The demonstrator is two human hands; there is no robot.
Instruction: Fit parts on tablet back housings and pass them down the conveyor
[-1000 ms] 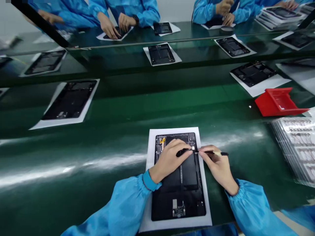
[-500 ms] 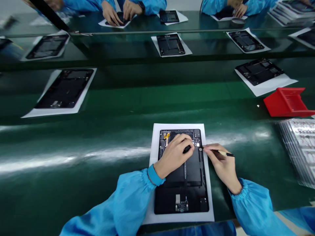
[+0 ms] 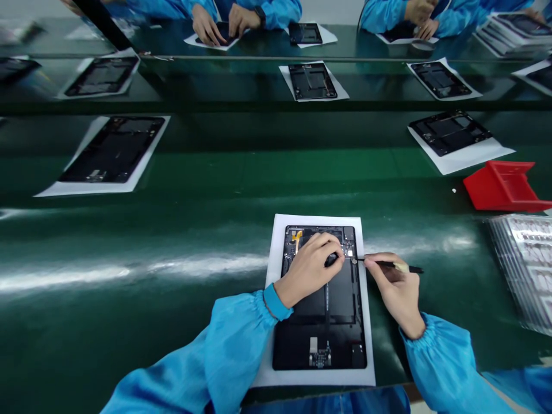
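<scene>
Where the tablet (image 3: 340, 296) sits: flat on a white sheet (image 3: 319, 377), long sides running away from the wearer, inner parts exposed.
Tablet top end: yellow flex (image 3: 296, 237) near upper left corner; small round metal part (image 3: 354, 261) by right edge.
Tablet bottom end: small circuit board (image 3: 319, 355), roughly mid-width.
Left hand: comes in from the left, lies over the tablet's upper half; teal cuff (image 3: 276, 302) at the wrist.
Left grip: narrow, thumb and index tips brought close together; dark patch between them, cannot tell if that's a held part or the tablet behind.
Right hand (image 3: 397, 287): just outside the sheet's right edge.
Right grip: fingers pinched on a thin dark tool (image 3: 402, 267) with a pale section; its tip points left, near the round metal part, contact unclear.
Worktop (image 3: 207, 172): green, glossy, light streak across it.
Right side: red bin (image 3: 502, 187), open; stack of clear trays (image 3: 528, 247) in front of it; white speck (image 3: 453, 190) left of the bin.
Farther out: one more tablet on paper at far left (image 3: 112, 150), another at far right (image 3: 451, 132).
Back: raised ledge carrying further tablets; beyond it, co-workers in blue sleeves, hands on similar units.
</scene>
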